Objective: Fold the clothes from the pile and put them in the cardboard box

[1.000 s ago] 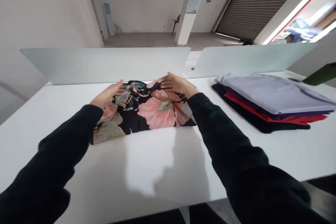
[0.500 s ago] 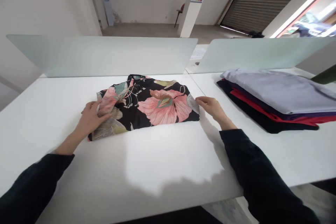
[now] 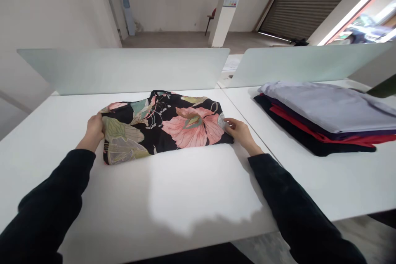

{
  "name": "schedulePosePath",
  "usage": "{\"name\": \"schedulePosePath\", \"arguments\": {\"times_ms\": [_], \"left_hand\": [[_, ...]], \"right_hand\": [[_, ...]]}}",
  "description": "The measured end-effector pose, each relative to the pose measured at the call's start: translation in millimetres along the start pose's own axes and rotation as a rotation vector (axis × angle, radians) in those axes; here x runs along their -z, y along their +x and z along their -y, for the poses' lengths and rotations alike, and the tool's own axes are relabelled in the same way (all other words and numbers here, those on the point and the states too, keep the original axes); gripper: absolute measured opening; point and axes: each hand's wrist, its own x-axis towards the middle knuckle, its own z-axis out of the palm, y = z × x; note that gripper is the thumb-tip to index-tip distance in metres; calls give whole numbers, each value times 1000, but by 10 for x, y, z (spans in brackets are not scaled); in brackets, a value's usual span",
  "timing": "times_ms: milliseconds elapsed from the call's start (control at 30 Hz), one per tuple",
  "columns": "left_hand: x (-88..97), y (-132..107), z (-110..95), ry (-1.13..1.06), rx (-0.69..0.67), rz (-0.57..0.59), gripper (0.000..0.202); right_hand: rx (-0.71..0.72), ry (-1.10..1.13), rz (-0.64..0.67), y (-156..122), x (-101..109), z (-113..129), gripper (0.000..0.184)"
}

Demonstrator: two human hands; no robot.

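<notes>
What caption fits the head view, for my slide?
Left hand and right hand touch the ends of a folded floral garment on a table, beside stacked clothes.

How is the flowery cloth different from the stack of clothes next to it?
The flowery cloth is black with big pink flowers; the stack of clothes shows plain purple, red and black layers. The cloth is one folded piece; the stack is several. The left hand and right hand touch the cloth, not the stack. Both lie flat on white tabletops.

Free passage over white tabletop [image 3: 192, 185] on near side, up to black-and-pink floral folded garment [image 3: 161, 126]; frosted glass divider [image 3: 123, 70] blocks far side, folded lilac, red & black cloth stack [image 3: 321, 109] blocks R.
</notes>
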Motion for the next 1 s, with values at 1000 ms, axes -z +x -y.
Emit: {"name": "schedulePosePath", "arguments": {"times_ms": [1000], "left_hand": [[293,-1243,57,95,187,362,100]], "right_hand": [[-348,651,344,101,58,480,88]]}}
